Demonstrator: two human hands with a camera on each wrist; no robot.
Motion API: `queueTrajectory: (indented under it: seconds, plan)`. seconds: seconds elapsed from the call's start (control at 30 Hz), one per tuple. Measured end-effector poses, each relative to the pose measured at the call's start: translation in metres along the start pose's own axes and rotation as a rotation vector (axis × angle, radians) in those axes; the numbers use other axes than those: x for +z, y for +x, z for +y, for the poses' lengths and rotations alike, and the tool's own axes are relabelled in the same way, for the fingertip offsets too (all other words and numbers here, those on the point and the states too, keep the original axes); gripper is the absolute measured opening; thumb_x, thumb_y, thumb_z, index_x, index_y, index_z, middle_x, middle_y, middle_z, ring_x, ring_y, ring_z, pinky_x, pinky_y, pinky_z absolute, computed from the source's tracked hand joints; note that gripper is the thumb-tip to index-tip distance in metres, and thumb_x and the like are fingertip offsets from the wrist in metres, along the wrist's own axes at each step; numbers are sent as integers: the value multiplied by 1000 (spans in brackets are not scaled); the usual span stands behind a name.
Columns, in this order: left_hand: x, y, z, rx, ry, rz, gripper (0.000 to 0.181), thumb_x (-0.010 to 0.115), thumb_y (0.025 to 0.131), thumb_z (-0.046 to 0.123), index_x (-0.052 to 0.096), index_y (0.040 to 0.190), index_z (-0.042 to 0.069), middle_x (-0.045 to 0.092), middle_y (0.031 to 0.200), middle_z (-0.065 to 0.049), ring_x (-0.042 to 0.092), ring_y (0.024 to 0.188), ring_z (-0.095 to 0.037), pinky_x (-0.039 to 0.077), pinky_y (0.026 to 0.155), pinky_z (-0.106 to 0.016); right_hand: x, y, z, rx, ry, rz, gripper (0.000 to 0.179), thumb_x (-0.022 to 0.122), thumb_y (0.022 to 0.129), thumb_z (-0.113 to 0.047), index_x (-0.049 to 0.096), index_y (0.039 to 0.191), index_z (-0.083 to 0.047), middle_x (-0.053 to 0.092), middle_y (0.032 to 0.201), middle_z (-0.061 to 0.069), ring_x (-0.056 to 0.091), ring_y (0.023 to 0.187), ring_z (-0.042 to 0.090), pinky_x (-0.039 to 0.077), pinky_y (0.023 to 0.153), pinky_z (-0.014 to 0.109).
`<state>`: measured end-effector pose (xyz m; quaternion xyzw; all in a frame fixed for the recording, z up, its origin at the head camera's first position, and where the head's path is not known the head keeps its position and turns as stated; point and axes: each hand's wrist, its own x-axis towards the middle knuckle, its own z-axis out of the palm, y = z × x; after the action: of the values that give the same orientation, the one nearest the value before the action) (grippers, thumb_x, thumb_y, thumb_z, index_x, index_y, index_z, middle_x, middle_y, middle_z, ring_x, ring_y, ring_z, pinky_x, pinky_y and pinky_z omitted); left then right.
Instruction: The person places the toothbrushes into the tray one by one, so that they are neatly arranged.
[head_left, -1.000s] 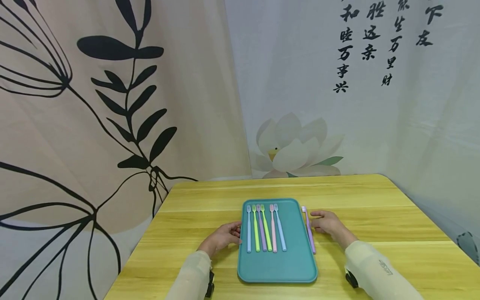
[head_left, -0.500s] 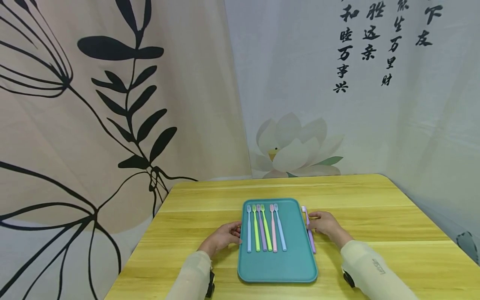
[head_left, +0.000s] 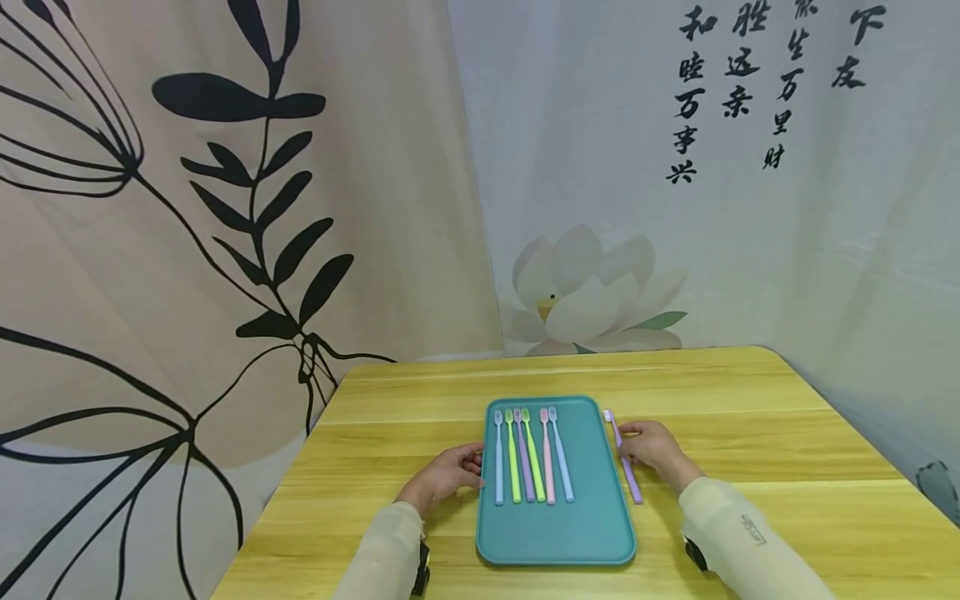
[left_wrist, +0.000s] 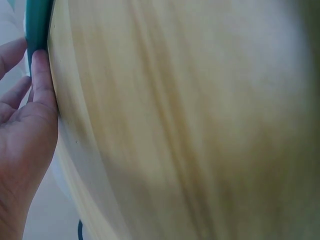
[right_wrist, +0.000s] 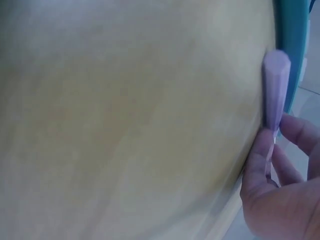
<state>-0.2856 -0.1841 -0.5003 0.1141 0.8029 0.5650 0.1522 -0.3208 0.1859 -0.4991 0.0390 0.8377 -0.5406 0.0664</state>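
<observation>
A purple toothbrush (head_left: 628, 475) lies just outside the right edge of the teal tray (head_left: 555, 533). My right hand (head_left: 654, 446) pinches its handle between thumb and fingers; in the right wrist view the handle's blunt end (right_wrist: 276, 75) points away from the hand. At the tray's left edge, my left hand (head_left: 446, 475) rests with relaxed fingers, thumb tip right at the rim in the left wrist view. On the tray, several toothbrushes lie side by side, heads toward the far end: a blue one (head_left: 498, 467) leftmost, then green, purple and pink ones, another blue one (head_left: 562, 467) rightmost.
The tray sits on a yellow wood-grain table (head_left: 375, 417). Behind the table hangs a curtain (head_left: 405, 208) printed with dark plants, a lotus and writing. The near part of the tray and its strip right of the toothbrushes are bare.
My right hand has moved left onto the purple toothbrush and taken hold of it. The toothbrush's near end has swung slightly right, away from the tray. The left hand has stayed put.
</observation>
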Motion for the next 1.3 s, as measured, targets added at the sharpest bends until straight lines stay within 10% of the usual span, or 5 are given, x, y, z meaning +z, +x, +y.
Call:
queueTrajectory:
  seconds: [0.47,1.3]
  plan:
    - [-1,2,-1,4,10,0,73,70,83,-7,36,147,-10,54,116,-15,50,101,-25,45,90,-36,-3,7,4,-3,-38,-5,46,64,79,4,60,124,13,67,89,12,58,67,16,48,60,27]
    - [-1,2,0,-9,21,4,73,70,83,-7,37,148,-9,54,116,-16,50,101,-27,45,88,-38,-2,-1,-3,40,244,-10,51,59,89,2,48,138,13,67,96,13,60,79,15,53,71,29]
